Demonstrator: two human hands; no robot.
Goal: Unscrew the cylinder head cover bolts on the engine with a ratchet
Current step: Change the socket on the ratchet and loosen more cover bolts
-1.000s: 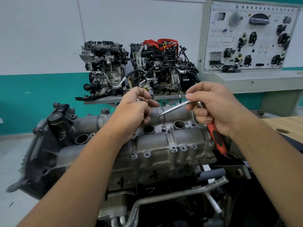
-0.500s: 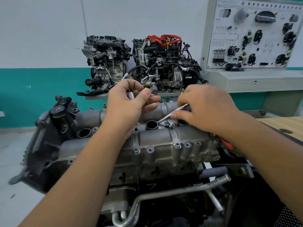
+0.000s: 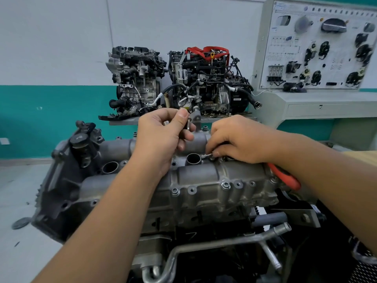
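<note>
Grey metal cover (image 3: 200, 176) carries the bolts; the left hand (image 3: 163, 137) pinches a small loose bolt (image 3: 188, 123), the right hand (image 3: 240, 139) grips the orange-handled ratchet (image 3: 285, 178) low on it.

You're working in bright, even indoor light from overhead; shadows stay soft, pooling dark only under the engine (image 3: 183, 190) at the bottom right. No harsh glare, just a mild sheen on the metal pipe (image 3: 224, 243). Your wide lens bends the wall (image 3: 61, 48) lines near the edges, and your forearms look stretched and slightly soft.
</note>
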